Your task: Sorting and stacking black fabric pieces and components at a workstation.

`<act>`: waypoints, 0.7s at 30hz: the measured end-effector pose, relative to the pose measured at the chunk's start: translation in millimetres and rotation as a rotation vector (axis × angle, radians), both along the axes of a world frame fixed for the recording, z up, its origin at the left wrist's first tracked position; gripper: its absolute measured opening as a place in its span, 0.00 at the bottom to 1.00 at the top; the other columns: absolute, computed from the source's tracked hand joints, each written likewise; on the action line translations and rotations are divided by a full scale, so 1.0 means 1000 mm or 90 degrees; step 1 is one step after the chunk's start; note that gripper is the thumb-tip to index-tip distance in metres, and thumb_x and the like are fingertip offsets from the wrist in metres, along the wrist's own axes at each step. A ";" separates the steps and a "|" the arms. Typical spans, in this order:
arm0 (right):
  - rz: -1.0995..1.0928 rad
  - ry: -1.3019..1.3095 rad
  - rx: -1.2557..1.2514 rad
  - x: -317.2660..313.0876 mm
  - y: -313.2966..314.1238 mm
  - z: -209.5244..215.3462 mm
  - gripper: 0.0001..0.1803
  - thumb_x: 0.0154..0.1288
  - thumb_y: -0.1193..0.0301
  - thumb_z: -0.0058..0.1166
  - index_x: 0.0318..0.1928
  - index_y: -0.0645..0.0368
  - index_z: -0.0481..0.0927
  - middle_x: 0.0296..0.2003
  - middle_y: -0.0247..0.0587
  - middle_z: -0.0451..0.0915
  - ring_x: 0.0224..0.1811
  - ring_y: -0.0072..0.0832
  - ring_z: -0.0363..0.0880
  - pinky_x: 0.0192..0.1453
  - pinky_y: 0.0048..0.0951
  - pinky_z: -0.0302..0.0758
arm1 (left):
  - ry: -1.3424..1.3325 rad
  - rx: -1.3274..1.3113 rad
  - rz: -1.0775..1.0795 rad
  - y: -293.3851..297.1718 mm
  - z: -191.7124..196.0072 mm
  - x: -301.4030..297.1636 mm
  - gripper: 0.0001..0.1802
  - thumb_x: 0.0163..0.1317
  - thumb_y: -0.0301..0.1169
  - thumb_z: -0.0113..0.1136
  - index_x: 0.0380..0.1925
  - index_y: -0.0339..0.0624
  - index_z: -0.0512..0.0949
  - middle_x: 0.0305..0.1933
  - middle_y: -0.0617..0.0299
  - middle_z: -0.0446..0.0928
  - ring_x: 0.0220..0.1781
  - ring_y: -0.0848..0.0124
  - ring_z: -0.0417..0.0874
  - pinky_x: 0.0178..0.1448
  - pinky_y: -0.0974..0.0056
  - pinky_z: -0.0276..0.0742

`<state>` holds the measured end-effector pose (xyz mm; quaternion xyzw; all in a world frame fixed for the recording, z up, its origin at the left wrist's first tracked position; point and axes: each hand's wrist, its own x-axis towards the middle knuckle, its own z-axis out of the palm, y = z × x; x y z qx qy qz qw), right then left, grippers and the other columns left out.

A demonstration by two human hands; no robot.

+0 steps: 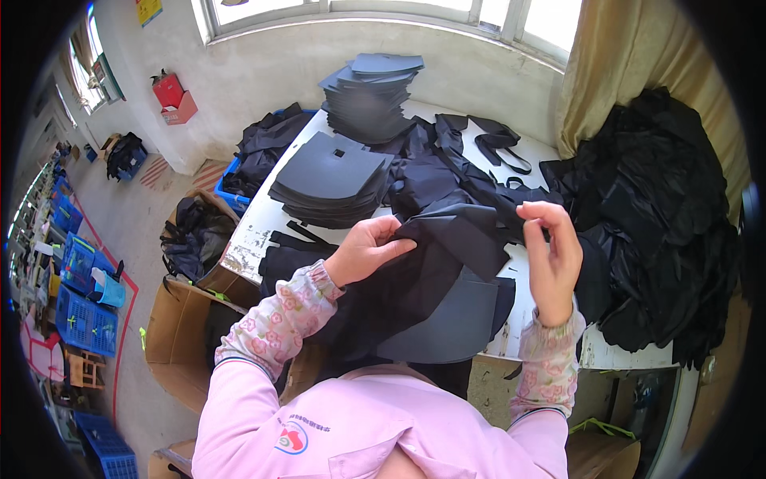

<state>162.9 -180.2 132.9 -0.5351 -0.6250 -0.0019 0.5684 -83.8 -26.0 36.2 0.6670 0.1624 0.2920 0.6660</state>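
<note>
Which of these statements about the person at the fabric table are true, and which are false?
1. Both hands hold dark fabric. True: the left hand and right hand grip the dark fabric piece.
2. The table is bare. False: the white table carries stacks of grey cut panels and dark cloth.
3. A big heap of black cloth lies to the person's right. True: the black heap lies there.
4. The boxes beside the table are metal. False: they are cardboard boxes.
5. The sleeves are plain blue. False: the sleeve covers are floral pink.
</note>
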 end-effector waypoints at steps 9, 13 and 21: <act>0.040 -0.171 -0.239 -0.029 0.023 -0.013 0.17 0.57 0.75 0.64 0.49 0.57 0.79 0.40 0.43 0.79 0.46 0.43 0.77 0.53 0.40 0.73 | 0.023 -0.022 -0.055 -0.012 0.009 0.006 0.06 0.67 0.26 0.64 0.40 0.37 0.78 0.35 0.75 0.75 0.35 0.89 0.71 0.38 0.80 0.69; 0.089 -0.204 -0.150 -0.031 0.025 -0.011 0.12 0.56 0.76 0.63 0.42 0.58 0.80 0.36 0.42 0.78 0.42 0.43 0.78 0.50 0.39 0.74 | 0.053 0.002 -0.048 -0.011 0.001 -0.004 0.08 0.67 0.27 0.64 0.42 0.36 0.78 0.35 0.74 0.75 0.36 0.87 0.71 0.39 0.78 0.70; 0.085 -0.261 -0.126 -0.038 0.029 -0.019 0.11 0.57 0.75 0.63 0.42 0.58 0.80 0.35 0.43 0.80 0.41 0.43 0.79 0.47 0.38 0.76 | 0.000 -0.039 -0.097 -0.010 -0.007 -0.005 0.12 0.68 0.29 0.63 0.48 0.35 0.78 0.40 0.71 0.78 0.40 0.85 0.75 0.45 0.77 0.73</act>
